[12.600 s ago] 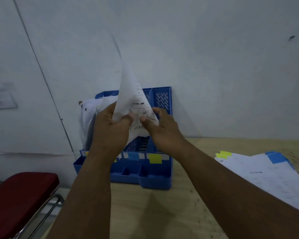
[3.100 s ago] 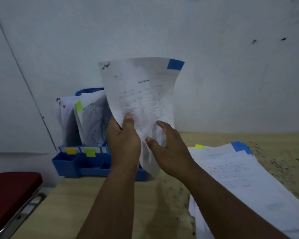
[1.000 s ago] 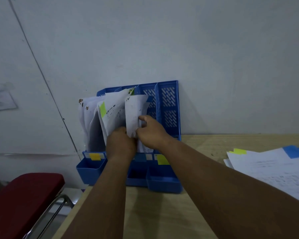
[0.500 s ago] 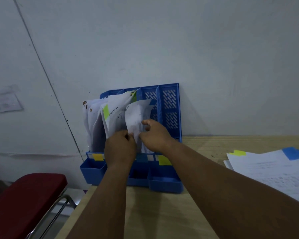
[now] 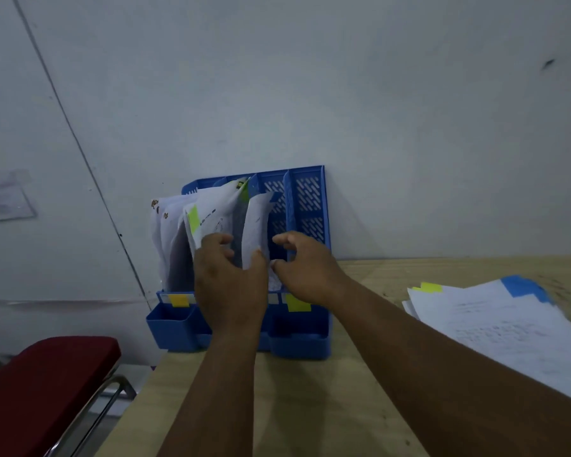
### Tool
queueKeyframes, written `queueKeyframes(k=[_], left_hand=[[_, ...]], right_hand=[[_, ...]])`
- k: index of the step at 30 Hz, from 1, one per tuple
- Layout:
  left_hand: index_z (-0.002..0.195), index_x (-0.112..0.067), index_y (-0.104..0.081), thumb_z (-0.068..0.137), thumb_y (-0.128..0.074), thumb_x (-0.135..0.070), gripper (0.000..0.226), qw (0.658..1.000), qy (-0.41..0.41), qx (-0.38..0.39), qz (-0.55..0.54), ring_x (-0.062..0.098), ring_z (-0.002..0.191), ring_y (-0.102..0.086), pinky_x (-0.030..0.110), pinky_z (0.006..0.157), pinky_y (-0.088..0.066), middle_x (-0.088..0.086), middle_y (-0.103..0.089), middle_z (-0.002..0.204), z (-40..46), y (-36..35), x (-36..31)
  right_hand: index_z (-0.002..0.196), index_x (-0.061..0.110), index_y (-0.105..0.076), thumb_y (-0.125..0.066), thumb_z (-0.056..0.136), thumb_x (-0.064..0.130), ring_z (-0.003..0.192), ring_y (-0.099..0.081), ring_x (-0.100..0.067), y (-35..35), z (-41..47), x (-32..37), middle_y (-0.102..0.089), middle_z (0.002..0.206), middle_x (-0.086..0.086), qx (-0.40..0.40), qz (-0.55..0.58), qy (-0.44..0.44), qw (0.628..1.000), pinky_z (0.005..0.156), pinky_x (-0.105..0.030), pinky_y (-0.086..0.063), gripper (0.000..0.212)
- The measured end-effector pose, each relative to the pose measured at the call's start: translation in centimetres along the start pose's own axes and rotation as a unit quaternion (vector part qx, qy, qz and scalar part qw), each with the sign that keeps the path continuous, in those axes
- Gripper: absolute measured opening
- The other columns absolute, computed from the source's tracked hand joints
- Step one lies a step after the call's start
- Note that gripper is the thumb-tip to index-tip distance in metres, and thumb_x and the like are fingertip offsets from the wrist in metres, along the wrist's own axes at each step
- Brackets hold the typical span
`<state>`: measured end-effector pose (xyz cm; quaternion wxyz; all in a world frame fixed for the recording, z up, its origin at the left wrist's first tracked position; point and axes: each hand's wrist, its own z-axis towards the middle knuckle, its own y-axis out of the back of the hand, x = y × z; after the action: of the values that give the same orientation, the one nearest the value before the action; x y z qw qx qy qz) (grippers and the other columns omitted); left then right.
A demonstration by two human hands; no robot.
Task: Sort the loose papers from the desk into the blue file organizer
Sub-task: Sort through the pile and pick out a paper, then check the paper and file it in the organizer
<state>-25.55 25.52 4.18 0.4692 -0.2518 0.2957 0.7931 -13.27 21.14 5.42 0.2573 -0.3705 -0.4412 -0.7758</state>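
1. The blue file organizer (image 5: 305,206) stands at the back of the wooden desk (image 5: 277,407), right against the wall (image 5: 343,94).
2. Sheets of paper stand up in its left and middle slots. One sheet has a green tag (image 5: 193,217) near its top.
3. The slot on the far right shows only its blue back with holes.
4. The left hand (image 5: 231,285) is in front of the middle slots. Its fingers and thumb are curled on the lower part of a white sheet (image 5: 256,222) that stands in a slot.
5. The right hand (image 5: 305,267) is just beside the left one, very close but with a small gap. Its fingers are loosely bent and hold nothing. It hangs in front of the right-hand slots.
6. A pile of loose papers (image 5: 508,328) lies on the desk, well apart to the right of both hands. Blue and yellow tags stick out at its far edge.
7. A red chair seat (image 5: 43,387) is low on the left, beside the desk.
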Motion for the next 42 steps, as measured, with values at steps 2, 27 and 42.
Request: queueKeyframes(k=[2, 27, 42], left_hand=[[0.106, -0.024, -0.055, 0.084, -0.079, -0.032, 0.034, 0.999, -0.023, 0.005, -0.033, 0.012, 0.079, -0.053, 0.022, 0.062, -0.044, -0.003, -0.055, 0.092, -1.8, -0.2, -1.7], [0.113, -0.024, -0.068, 0.082, -0.080, -0.028, 0.034, 0.898, 0.164, 0.402, -0.078, 0.008, 0.099, -0.065, 0.037, 0.095, -0.054, -0.011, -0.069, 0.109, -19.4, -10.3, -8.3], [0.113, -0.027, -0.073, 0.083, -0.080, -0.018, 0.032, 0.896, 0.111, 0.401, -0.159, -0.011, 0.086, -0.067, 0.006, 0.072, -0.050, -0.015, -0.074, 0.101, -20.0, -9.5, -8.2]], right_hand=[[0.140, 0.027, -0.053, -0.065, 0.095, 0.026, 0.110, -0.055, -0.005, 1.9, -2.0, -0.3, -0.055, 0.140, 0.008, -0.025, -0.023, -0.005, 0.999, 0.083, -0.007, -0.039, 0.046], [0.126, 0.036, -0.057, -0.078, 0.064, 0.069, 0.122, -0.050, -0.014, 16.2, -20.4, -14.6, -0.056, 0.130, 0.011, -0.090, -0.191, -0.220, 0.952, 0.102, -0.036, -0.044, 0.073], [0.111, 0.037, -0.058, -0.069, 0.055, 0.081, 0.118, -0.043, -0.021, 15.0, -20.2, -13.1, -0.052, 0.120, 0.007, -0.064, -0.275, -0.234, 0.930, 0.095, -0.042, -0.040, 0.072]])
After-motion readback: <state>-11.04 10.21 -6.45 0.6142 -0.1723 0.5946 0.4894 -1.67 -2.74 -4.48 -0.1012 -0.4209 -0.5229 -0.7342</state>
